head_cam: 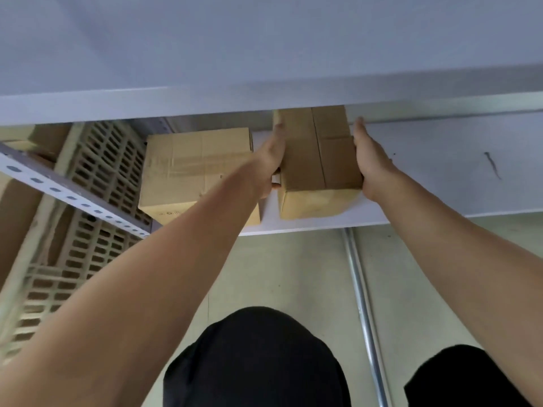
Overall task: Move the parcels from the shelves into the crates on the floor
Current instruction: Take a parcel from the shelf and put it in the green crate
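A small brown cardboard parcel [318,163] sits on a white shelf board [426,177], its far end hidden under the shelf above. My left hand [271,160] presses flat against the parcel's left side and my right hand [370,163] against its right side, so both clasp it between them. A second, larger taped parcel [194,171] rests on the same shelf just to the left, partly behind my left forearm. A beige slatted plastic crate [97,201] stands at the left beyond the shelf upright.
The upper white shelf [264,92] hangs low over the parcels. A perforated grey metal upright [73,198] crosses the left side. More brown cardboard [17,218] shows at the far left. A metal pipe [364,312] runs along the pale green floor. My dark-trousered knees are below.
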Demonstrator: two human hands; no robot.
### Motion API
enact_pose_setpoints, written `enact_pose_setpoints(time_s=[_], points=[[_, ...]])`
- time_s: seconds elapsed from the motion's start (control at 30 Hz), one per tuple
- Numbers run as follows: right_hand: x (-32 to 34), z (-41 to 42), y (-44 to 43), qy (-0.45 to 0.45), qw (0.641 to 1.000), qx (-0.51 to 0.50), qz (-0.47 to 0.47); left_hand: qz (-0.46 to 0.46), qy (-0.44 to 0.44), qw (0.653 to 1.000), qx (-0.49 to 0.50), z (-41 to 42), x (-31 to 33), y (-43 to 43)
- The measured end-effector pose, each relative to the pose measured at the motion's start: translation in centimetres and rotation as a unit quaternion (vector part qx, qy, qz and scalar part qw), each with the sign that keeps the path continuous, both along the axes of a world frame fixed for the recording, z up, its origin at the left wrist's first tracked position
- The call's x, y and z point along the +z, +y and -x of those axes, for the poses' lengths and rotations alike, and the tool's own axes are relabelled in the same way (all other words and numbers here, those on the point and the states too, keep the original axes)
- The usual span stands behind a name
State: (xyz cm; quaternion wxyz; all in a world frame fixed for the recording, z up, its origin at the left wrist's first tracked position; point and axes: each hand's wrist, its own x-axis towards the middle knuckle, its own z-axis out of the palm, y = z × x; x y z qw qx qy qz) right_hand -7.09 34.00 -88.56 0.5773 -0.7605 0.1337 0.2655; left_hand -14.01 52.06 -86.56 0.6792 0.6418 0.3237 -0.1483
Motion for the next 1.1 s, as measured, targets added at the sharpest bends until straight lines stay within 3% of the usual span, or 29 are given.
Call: enact_pose_setpoints(time_s=[0.13,0.3,0.67,0.77,0.97,1.1], points=[[0.3,1.4,-1.3,-0.075,0.99,-0.023,-0.118,0.024,-0.066,0.997,0.041,0.8,0.7,0.1],[-0.2,3.5,-2.8,-0.12,0.972,-0.032,-0.2,0.05,-0.15,0.986,0.056,2.1,0.4,-0.6],[-3.7,5.3,-5.1,-0.041,0.985,-0.056,-0.161,0.068,-0.05,0.996,0.004,6.6,-3.5,-1.7],[-3.2,5.6,-5.4,-0.004,0.99,-0.009,-0.139,0.069,-0.034,0.997,0.006,6.8,-3.4,-2.2],[-1.3,5.6,-5.8,-0.04,0.989,-0.024,-0.143,0.043,-0.057,0.997,0.019,7.0,-2.3,-2.1],[-1.5,6.0,-6.2,-0.074,0.986,0.028,-0.144,0.033,-0.124,0.992,-0.012,7.3,-1.9,-2.2]])
